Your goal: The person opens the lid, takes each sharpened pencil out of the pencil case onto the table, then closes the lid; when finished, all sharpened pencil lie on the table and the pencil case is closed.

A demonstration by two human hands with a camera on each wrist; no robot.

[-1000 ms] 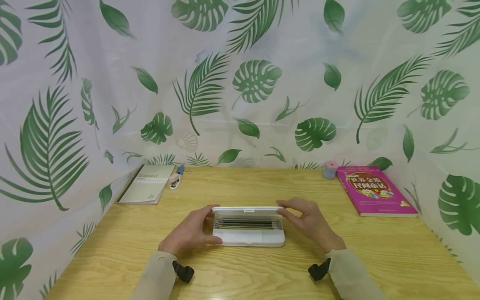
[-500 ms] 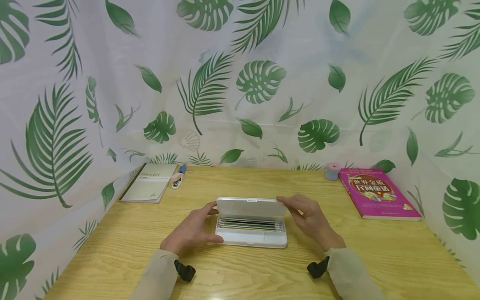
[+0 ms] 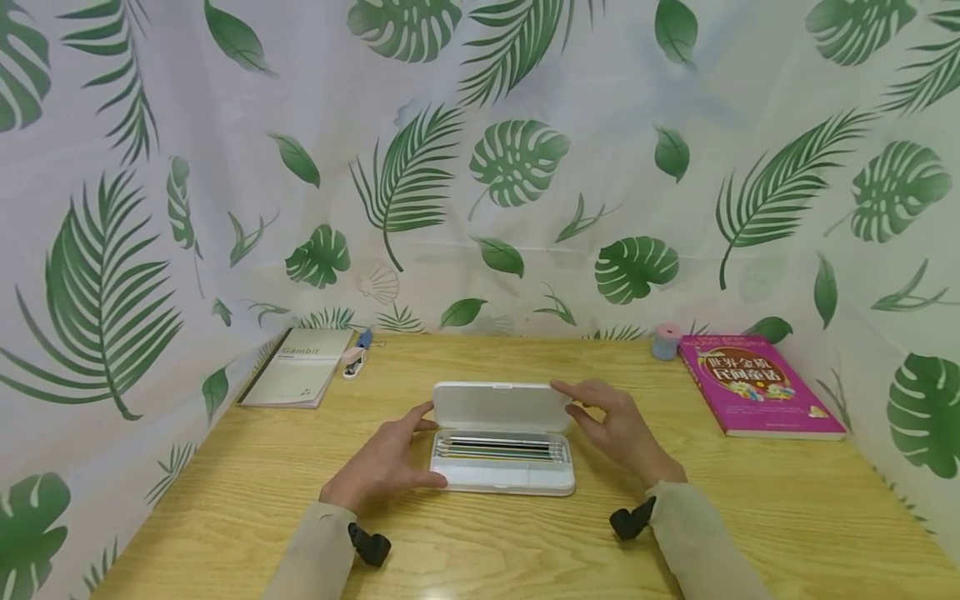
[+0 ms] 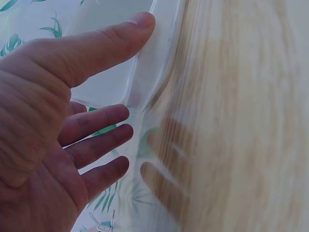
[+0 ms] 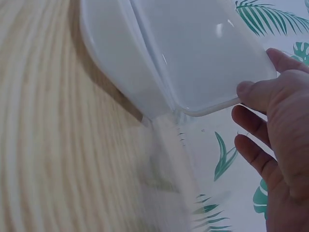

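Note:
A white pencil case lies on the wooden table with its lid raised and leaning back. Several pencils lie side by side in its rear compartment. At the case's left end is my left hand, holding it with the thumb on the front edge and the index finger behind. The left wrist view shows the other fingers of the left hand spread off the case. My right hand pinches the lid's right edge; in the right wrist view the thumb of the right hand presses its inner face.
A notebook lies at the back left beside a small stapler and a blue clip. A magenta book lies at the back right, next to a pink and blue cylinder. Leaf-printed sheeting borders the table.
The lid has swung up and back from partly lowered to wide open, with my right hand on it. The pencils show more fully. My left hand has stayed at the left end.

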